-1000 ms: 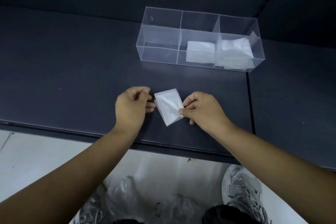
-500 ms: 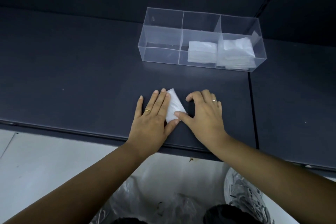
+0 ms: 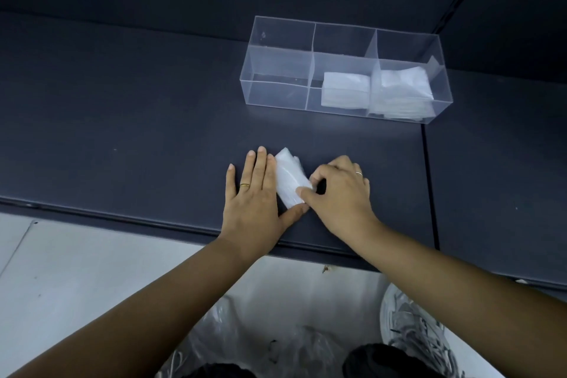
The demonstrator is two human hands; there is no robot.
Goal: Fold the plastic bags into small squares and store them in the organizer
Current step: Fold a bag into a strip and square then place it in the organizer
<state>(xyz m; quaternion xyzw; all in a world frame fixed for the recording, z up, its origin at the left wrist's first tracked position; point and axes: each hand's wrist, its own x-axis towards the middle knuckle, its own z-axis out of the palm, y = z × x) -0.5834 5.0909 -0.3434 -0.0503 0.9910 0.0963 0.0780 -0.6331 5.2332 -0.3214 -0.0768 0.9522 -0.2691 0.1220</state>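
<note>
**Pressing a small folded bag flat on the tabletop**

The dark tabletop [image 3: 122, 132] runs across in front of me, with pale floor [image 3: 76, 270] below its near edge. Loose clear plastic bags [image 3: 245, 341] lie crumpled on that floor between my forearms.

My left hand [image 3: 254, 202] lies flat on the tabletop with its fingers straight and close together, and there is a gold ring [image 3: 244, 185] on one of them. Its forefinger side presses along the left edge of the folded bag [image 3: 290, 181], and the thumb spreads out toward the bag's near corner. This hand grips nothing.

The folded bag is a small white packet lying tilted on the tabletop between my two hands. It is near the front edge and well apart from the organizer.

My right hand [image 3: 340, 196] has its fingers curled, and the thumb and forefinger pinch the bag's near right corner. A thin silver ring [image 3: 358, 173] shows on it.

Farther back and to the right stands the clear organizer [image 3: 276, 92], with three compartments in a row. The middle compartment holds a stack of folded bags [image 3: 345, 90] against its right divider. The right compartment holds a fuller pile [image 3: 402, 92].

At the bottom right, on the floor, sits a pale laced shoe [image 3: 411, 325]
</note>
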